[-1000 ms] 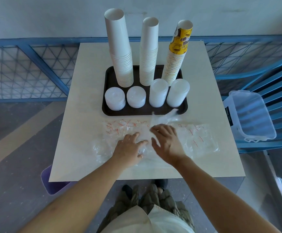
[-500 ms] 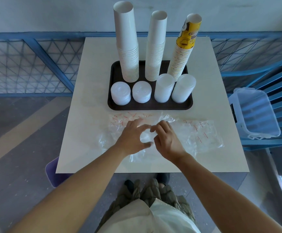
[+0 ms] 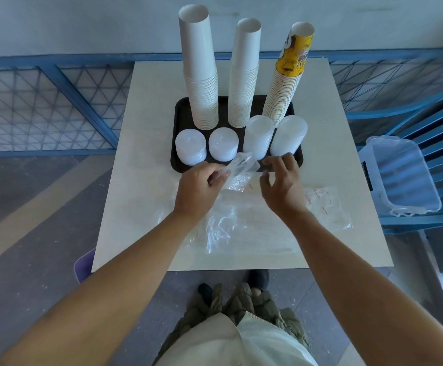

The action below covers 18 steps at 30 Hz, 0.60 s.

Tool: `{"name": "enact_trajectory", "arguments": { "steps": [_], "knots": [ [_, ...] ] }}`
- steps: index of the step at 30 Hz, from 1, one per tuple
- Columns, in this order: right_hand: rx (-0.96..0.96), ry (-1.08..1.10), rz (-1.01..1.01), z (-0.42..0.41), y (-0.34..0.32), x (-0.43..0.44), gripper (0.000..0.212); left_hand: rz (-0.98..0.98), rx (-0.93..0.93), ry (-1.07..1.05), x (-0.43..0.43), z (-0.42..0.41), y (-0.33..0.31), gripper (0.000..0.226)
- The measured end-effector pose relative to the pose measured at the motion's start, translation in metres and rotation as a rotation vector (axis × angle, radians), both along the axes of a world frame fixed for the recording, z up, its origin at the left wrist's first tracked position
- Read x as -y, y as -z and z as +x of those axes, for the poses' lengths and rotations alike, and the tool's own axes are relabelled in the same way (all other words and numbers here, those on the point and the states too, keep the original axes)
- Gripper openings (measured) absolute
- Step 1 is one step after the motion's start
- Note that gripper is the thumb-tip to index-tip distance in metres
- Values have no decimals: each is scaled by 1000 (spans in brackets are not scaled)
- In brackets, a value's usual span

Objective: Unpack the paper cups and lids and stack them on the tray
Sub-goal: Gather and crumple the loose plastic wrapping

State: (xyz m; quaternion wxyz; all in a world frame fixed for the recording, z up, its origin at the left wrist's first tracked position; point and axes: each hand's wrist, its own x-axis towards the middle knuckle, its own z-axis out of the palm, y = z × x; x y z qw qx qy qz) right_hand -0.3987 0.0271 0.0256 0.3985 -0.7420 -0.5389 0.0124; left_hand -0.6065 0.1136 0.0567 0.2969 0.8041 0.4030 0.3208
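Nearest the person, clear plastic wrapping (image 3: 231, 228) lay flattened on the white table (image 3: 146, 180), spreading under both forearms and out past the right wrist, where a sheet with small red print (image 3: 326, 204) rested flat.

Just beyond that, the left hand (image 3: 196, 188) was closed, thumb and fingers pinched on a crumpled piece of clear plastic (image 3: 240, 173) lifted off the table. The right hand (image 3: 281, 186) hovered just beside that piece, fingers spread and curled, gripping nothing; whether its fingertips touched the plastic could not be told.

Directly ahead of both hands sat the black tray (image 3: 179, 114), its near rim partly hidden behind the fingers. On the tray's near side stood four stacks of translucent lids (image 3: 190, 146): two low ones ahead of the left hand, two taller ones ahead of the right.

Behind the lids rose three tall cup stacks: two white cup stacks (image 3: 202, 75) and, farthest to the right, a leaning printed yellow cup stack (image 3: 286, 83).

Well off to the right of the right hand, a clear plastic bin (image 3: 402, 178) sat beside the table.
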Motion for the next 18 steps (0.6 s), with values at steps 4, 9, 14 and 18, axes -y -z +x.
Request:
{"name": "enact_trajectory", "arguments": {
  "steps": [4,9,14,18],
  "knots": [
    [1,-254,-159,-15,-4,1,81,-81,6,99,-1,3,-10,28],
    [-200,-212,-101,-30,-2,-3,33,-222,-10,203,-1,9,-22,45],
    [-235,-91,-89,-17,1,0,20,-110,-71,201,-11,-2,-24,32],
    [-499,-225,-216,-17,-22,9,59,-102,-79,265,-14,-4,-31,19]
  ]
}}
